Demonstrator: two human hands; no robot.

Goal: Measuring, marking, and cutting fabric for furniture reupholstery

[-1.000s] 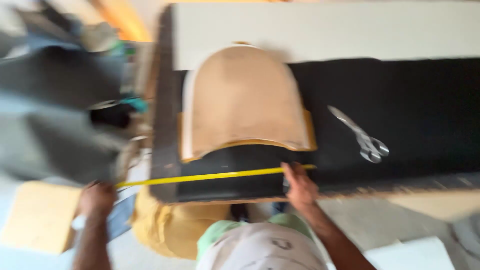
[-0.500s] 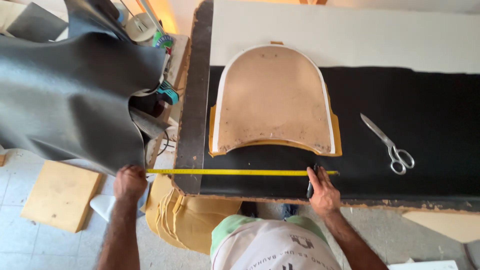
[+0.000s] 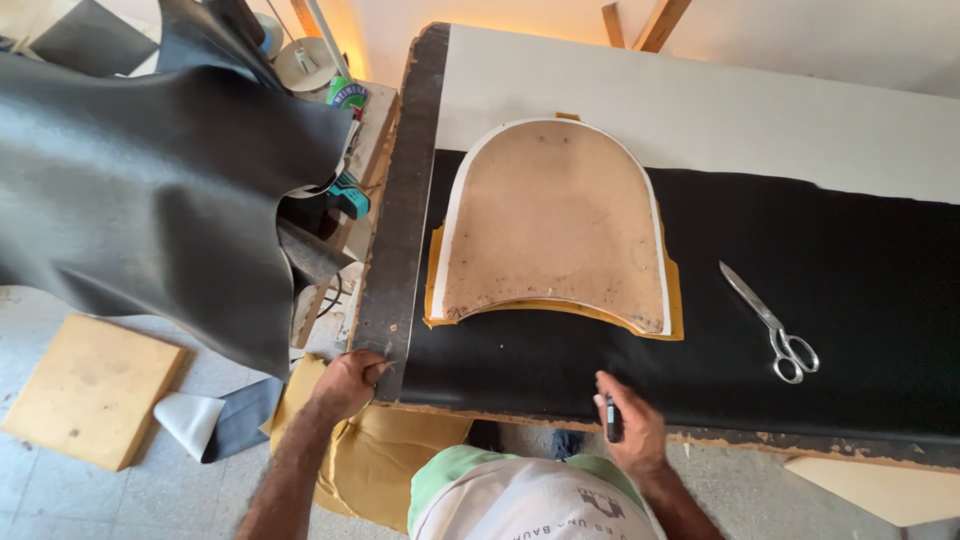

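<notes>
bright, even daylight, with a warm orange glow at the top edge behind the table (image 3: 700,110). shadows are soft and short. the white board is nearly washed out, and a dull sheen lies on the hanging sheet (image 3: 150,190). the frame is sharp throughout, with wide-angle bending of lines at the edges.
</notes>
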